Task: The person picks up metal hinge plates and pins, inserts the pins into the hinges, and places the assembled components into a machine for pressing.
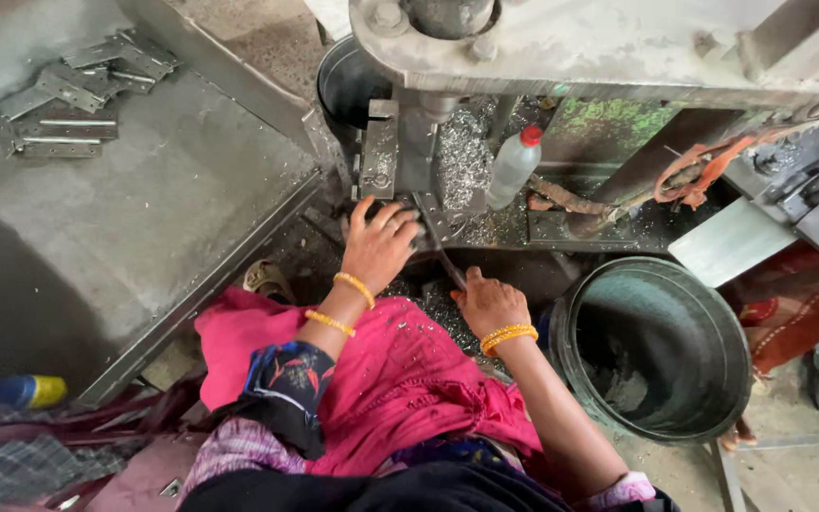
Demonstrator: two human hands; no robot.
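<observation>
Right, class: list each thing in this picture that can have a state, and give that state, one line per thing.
Left hand: fingers spread, pressed flat on the machine bed.
Right hand: closed around a thin metal lever.
Squeeze bottle: upright, red cap on.
Green bucket: upright, open, grey residue at the bottom.
Metal hinges: heaped loosely on the steel tray.
Metal shavings: piled around the machine column.

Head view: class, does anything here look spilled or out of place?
Yes. Metal shavings lie spilled over the machine bed beside the plastic bottle and near the left hand; hinge plates lie scattered unevenly.
</observation>
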